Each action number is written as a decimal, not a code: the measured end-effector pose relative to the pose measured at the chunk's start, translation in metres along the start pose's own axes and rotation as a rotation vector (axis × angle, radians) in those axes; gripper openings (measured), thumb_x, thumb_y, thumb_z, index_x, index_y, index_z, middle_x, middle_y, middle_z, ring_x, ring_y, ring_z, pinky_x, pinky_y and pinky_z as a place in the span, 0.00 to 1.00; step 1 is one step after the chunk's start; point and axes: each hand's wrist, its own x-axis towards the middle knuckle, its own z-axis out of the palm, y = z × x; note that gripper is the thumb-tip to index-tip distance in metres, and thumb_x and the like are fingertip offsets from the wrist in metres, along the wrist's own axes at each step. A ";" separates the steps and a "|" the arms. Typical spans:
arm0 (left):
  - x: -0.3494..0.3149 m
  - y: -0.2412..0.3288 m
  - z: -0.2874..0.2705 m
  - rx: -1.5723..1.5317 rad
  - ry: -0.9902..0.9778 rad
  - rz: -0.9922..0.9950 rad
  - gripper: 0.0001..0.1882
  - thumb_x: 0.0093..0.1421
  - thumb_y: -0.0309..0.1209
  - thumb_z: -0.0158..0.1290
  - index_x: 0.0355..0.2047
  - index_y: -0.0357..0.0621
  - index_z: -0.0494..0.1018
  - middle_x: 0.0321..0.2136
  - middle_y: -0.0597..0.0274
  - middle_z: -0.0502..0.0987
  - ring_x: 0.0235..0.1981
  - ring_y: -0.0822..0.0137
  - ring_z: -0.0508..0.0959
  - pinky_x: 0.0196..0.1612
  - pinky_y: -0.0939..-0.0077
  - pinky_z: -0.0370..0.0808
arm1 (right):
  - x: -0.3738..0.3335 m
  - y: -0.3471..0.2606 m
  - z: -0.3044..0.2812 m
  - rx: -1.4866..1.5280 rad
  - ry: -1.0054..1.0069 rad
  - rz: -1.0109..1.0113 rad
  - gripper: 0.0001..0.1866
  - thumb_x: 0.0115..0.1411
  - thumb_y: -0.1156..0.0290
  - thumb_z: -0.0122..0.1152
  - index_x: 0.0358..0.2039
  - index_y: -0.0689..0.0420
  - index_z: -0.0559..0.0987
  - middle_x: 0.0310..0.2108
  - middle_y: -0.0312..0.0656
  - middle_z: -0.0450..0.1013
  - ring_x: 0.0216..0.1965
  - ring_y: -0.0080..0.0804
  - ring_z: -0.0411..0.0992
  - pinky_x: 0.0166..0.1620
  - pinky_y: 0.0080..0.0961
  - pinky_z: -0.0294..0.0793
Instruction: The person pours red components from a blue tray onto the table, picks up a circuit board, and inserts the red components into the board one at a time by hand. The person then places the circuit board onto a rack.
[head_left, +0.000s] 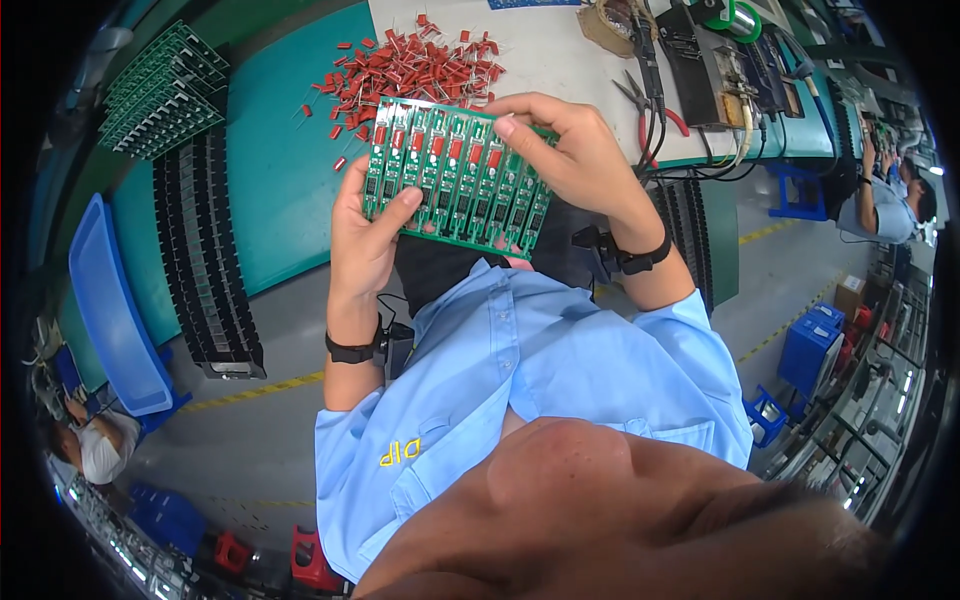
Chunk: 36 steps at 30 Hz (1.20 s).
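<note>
board: green panel of narrow strips side by side, pale pads and dark chips along each. a row of red parts crosses its upper half, one per strip from the left; toward the right end the strips show none in that row (the right hand covers some of it, so no full count). pinkish patches near the lower right edge.

lie: held up in front of the body at the bench edge, face toward the head. long axis runs left to right, right end dipping toward the body. strips run across that axis, far ends leaning a little right.

grip: both hands closed on the board. left hand has the lower left side, thumb flat on the face, fingers mostly hidden behind. right hand has the upper right corner, thumb on the face, forefinger along the far edge; other fingers out of sight.

around: loose red parts heaped just beyond the board; pliers right of the heap, near the right hand.
</note>
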 end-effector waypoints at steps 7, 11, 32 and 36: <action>-0.015 -0.002 -0.003 -0.058 -0.070 -0.088 0.23 0.66 0.20 0.53 0.60 0.37 0.65 0.46 0.58 0.80 0.41 0.71 0.81 0.41 0.74 0.82 | -0.012 0.011 0.001 0.168 -0.104 0.023 0.11 0.68 0.70 0.60 0.45 0.65 0.81 0.31 0.37 0.79 0.34 0.17 0.75 0.37 0.16 0.73; -0.017 0.000 0.000 -0.012 -0.089 -0.106 0.22 0.65 0.20 0.53 0.60 0.36 0.65 0.47 0.59 0.80 0.41 0.72 0.81 0.43 0.76 0.80 | -0.002 0.035 -0.012 0.105 0.103 0.046 0.11 0.66 0.70 0.63 0.43 0.64 0.82 0.31 0.35 0.78 0.34 0.18 0.75 0.36 0.17 0.73; 0.005 0.011 -0.007 0.311 -0.186 0.185 0.25 0.64 0.23 0.58 0.61 0.36 0.66 0.48 0.64 0.77 0.47 0.76 0.75 0.54 0.75 0.74 | 0.026 0.048 -0.012 -0.429 0.377 -0.033 0.08 0.63 0.71 0.64 0.41 0.60 0.82 0.34 0.42 0.81 0.34 0.25 0.78 0.38 0.23 0.77; 0.008 0.005 -0.008 0.118 -0.130 0.112 0.25 0.64 0.22 0.57 0.61 0.35 0.65 0.49 0.63 0.78 0.48 0.76 0.76 0.53 0.76 0.74 | 0.025 0.066 -0.011 -0.274 0.387 -0.076 0.08 0.64 0.73 0.64 0.42 0.62 0.82 0.34 0.41 0.81 0.34 0.22 0.77 0.38 0.20 0.77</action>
